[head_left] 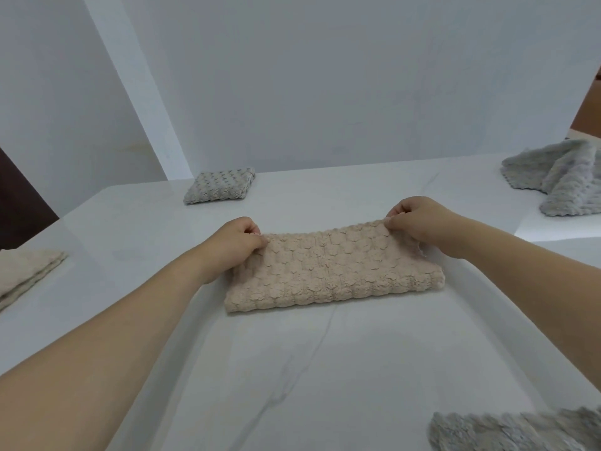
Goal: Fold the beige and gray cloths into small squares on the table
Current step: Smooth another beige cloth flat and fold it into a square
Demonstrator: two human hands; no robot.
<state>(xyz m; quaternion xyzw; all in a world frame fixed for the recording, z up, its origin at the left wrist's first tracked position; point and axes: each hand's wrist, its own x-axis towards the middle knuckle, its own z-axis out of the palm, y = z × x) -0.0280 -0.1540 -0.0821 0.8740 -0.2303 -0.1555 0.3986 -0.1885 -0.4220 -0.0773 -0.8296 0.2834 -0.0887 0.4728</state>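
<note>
The beige cloth (331,265) lies in the middle of the white counter (325,369), folded into a long, bumpy-textured rectangle with its long fold toward the person. The left hand (235,240) pinches the far left corner of this cloth, fingers curled in a narrow grip on the fabric. The right hand (419,222) pinches the far right corner the same way, lifting that edge slightly off the counter.

Beyond the beige cloth and to its left, a folded gray cloth (219,185) sits as a small square near the counter's back edge. Well to the left of the beige cloth, a folded cream cloth (26,276) rests at the counter's edge. Far to its right, a crumpled gray cloth (559,177) lies in a heap. Nearer the person, to the right of the beige cloth, another gray cloth (517,431) lies partly out of view.
</note>
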